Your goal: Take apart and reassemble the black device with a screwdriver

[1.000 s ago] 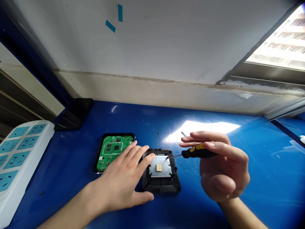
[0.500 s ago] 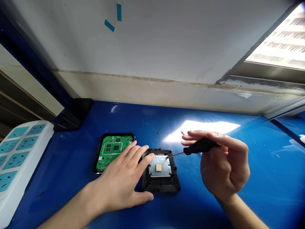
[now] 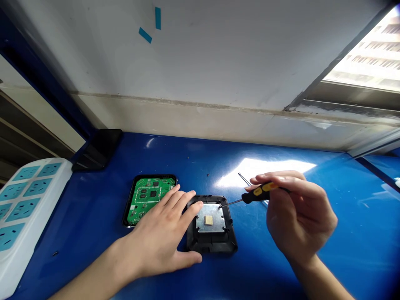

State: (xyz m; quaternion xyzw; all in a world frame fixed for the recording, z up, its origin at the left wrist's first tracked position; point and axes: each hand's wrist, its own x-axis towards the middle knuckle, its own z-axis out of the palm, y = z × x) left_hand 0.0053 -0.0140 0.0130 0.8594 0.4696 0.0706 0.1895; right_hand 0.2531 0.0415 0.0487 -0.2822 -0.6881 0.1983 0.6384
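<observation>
Desk: Condition of the cover (image 3: 212,248)?

Operator: From my remote post I record it as black, roughly square with rounded corners, lying flat, inner side up. A silvery metal plate (image 3: 216,214) sits in its middle, dark fixings around the edge. A small tan pad (image 3: 208,220) lies near the plate's centre.

Desk: The screwdriver (image 3: 259,193)?

Operator: Black handle with yellow panels, thin shaft. I find it held at a low slant, tip at the plate's far right corner. Whether it is seated in a screw, I cannot tell.

Desk: The circuit board (image 3: 147,203)?

Operator: Green, component side up in a black shell (image 3: 127,208), just left of the cover. Its near right portion is hidden from me.
</observation>
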